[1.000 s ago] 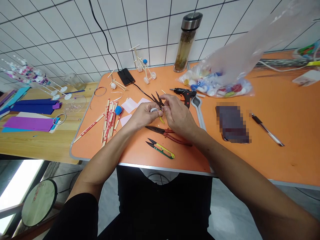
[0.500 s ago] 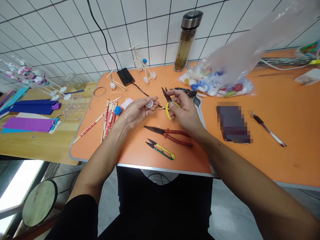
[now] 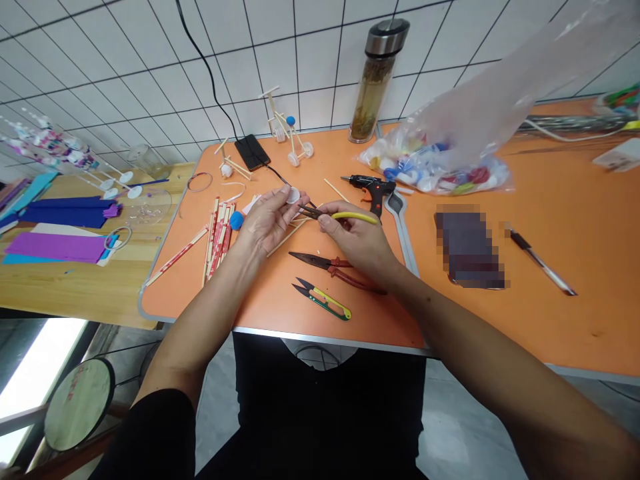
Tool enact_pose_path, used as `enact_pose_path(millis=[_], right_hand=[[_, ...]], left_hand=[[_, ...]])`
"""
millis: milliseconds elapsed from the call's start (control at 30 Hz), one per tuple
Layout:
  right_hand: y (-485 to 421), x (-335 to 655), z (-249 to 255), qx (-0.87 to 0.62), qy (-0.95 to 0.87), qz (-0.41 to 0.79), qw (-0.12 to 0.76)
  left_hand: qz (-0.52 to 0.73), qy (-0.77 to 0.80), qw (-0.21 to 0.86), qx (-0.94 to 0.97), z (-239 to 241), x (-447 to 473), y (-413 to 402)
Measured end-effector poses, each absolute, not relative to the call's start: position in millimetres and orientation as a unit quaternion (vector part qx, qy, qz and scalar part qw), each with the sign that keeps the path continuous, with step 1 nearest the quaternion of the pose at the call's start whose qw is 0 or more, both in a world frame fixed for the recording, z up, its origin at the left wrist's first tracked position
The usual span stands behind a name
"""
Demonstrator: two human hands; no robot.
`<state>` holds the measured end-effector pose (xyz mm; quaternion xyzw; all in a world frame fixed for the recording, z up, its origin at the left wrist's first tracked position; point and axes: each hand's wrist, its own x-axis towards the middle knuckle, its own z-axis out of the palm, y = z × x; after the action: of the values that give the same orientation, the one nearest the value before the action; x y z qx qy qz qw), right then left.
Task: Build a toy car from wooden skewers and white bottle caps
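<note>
We note one wheeled stick model (image 3: 291, 121) standing, apparently finished, on the far counter (image 3: 395, 313); the smaller frame (image 3: 227, 171) left of it looks incomplete. The left hand (image 3: 265, 223) pinches a white disc (image 3: 293, 195) above the counter's middle, attachment unclear; the right hand (image 3: 357, 239) grasps yellow-handled pliers (image 3: 356, 216). We record a far-side bottle (image 3: 387, 40) containing amber liquid (image 3: 371, 90).

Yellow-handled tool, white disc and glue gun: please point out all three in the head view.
Yellow-handled tool (image 3: 356, 216): head view, on its yellow handle.
White disc (image 3: 293, 195): head view, on its flat face.
Glue gun (image 3: 371, 185): head view, on its black body.
</note>
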<state>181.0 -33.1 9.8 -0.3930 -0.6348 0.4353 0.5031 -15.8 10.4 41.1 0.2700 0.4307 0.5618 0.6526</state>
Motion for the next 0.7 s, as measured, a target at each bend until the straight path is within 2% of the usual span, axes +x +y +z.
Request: enact_pose_path(millis=[100, 233, 700], right_hand=[[-38, 179, 10, -0.425, -0.696, 0.319, 0.483], [-41, 175, 10, -0.468, -0.727, 0.239, 0.442], [-36, 174, 8, -0.487, -0.734, 0.184, 0.437]], left_hand=[[0.562, 0.434, 0.648, 0.276, 37, -13, 9], [0.561, 0.442, 0.640, 0.282, 35, -10, 6], [0.536, 0.426, 0.655, 0.319, 32, -5, -4]])
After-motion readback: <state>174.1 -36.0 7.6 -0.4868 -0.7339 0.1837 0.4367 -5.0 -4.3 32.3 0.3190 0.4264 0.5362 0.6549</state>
